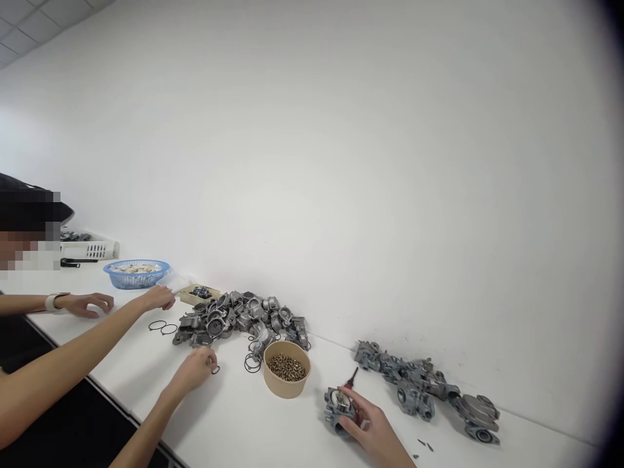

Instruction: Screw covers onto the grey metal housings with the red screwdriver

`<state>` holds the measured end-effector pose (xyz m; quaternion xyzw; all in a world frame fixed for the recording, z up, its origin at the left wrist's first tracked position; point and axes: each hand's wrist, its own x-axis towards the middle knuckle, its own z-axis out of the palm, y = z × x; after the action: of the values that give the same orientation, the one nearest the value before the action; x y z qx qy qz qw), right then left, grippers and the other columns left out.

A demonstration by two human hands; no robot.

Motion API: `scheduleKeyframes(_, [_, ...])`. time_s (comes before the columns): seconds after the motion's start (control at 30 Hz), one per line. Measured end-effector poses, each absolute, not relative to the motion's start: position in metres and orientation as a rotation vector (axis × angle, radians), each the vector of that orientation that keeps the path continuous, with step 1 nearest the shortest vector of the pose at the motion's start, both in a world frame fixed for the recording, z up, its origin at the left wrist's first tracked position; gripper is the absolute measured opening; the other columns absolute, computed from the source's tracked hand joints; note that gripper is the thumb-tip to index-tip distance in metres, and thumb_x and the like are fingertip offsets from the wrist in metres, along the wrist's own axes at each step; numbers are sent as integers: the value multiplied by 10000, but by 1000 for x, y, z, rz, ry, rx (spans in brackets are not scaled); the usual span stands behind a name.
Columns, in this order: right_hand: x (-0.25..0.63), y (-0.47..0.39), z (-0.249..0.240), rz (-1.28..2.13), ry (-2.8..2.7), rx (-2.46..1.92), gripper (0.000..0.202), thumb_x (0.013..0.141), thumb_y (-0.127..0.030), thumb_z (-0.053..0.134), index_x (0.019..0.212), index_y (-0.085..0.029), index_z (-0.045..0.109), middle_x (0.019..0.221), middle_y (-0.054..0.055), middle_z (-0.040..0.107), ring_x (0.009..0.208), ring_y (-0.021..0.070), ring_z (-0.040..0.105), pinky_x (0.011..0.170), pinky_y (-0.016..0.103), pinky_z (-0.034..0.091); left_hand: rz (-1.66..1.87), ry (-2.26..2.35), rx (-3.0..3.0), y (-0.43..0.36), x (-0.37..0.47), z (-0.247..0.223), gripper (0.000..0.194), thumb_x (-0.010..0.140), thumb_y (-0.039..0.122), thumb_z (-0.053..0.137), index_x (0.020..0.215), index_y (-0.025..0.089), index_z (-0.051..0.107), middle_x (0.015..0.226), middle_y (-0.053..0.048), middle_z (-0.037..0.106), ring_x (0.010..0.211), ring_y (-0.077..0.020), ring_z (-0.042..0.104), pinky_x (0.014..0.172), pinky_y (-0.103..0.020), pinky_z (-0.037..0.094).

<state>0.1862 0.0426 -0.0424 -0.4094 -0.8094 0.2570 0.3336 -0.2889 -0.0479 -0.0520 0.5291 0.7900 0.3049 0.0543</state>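
Note:
My left hand [194, 369] is low over the white table, fingers closed, with a small black rubber ring [215, 370] at the fingertips. To the right, my right hand [366, 419] grips a grey metal carburetor body [336, 409] by its side, its round opening facing up and a white part inside. A screwdriver with a red and black handle [351, 380] shows just behind that body; whether it touches is unclear. Between my hands stands a brown paper bowl [286, 389] full of brass-coloured screws. Thin black rings [252, 364] lie left of the bowl.
A heap of metal bowl-shaped covers [244, 318] lies against the wall. More carburetor bodies [414, 383] line the right side. A co-worker's hands [158, 298] reach over the table at left, near a yellow tray [185, 296] and a blue basket [136, 279].

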Motion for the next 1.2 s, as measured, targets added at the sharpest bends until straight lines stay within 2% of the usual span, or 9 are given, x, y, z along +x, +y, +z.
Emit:
scheduleKeyframes(0.1, [187,45,-45,676,-2131,-1071,696,777,-628,603,1292,-159,630,768,57,653,659,208,535,643,299,473,967,2544,1445,-70,-337,-44,173,800,232,541,873,235,699,1022,-50,717,994,-242,646,805,-268,464])
scheduleKeyframes(0.23, [187,49,-49,691,-2133,-1062,690,785,-623,600,1299,-163,623,796,63,654,658,203,528,625,293,469,970,2782,1072,-85,-402,-36,247,806,333,509,948,227,680,1098,-125,696,960,-345,650,745,-377,476])
scheduleKeyframes(0.3, [187,50,-50,702,-2102,-1058,693,780,-630,605,1294,-167,626,789,59,650,651,199,526,606,286,468,961,2830,967,-80,-425,-37,276,815,368,502,959,214,681,1126,-155,684,939,-355,657,732,-392,481])
scheduleKeyframes(0.47, [185,51,-50,750,-2109,-1086,714,772,-649,618,1302,-170,619,731,43,629,634,197,522,583,273,462,964,2874,923,-56,-460,-50,295,835,369,488,1006,227,683,1190,-147,664,1060,-355,623,813,-405,474])
scheduleKeyframes(0.6, [182,51,-51,758,-2118,-1121,729,801,-670,572,1336,-174,585,722,36,606,625,193,508,576,269,445,942,2864,949,-45,-478,-59,321,818,386,511,1030,230,695,1156,-158,681,984,-376,645,781,-427,482])
scheduleKeyframes(0.8, [181,52,-51,818,-2165,-1130,758,835,-697,497,1380,-171,527,727,35,590,611,184,498,550,255,423,951,2853,1018,-42,-487,-66,359,829,436,494,1068,262,697,1214,-149,660,1068,-390,610,845,-451,466])
scheduleKeyframes(0.97, [182,53,-50,755,-2146,-1142,786,774,-741,537,1337,-194,576,682,18,577,585,181,489,536,252,419,1043,2836,969,-44,-486,-62,379,816,476,508,1042,260,722,1182,-138,681,1074,-390,610,844,-454,476])
scheduleKeyframes(1.2, [182,56,-51,734,-2147,-1160,821,739,-766,541,1318,-186,599,660,26,568,576,195,500,531,261,416,1258,2821,943,-59,-480,-52,374,863,421,465,1030,202,717,1141,-117,707,1130,-319,593,950,-379,437])
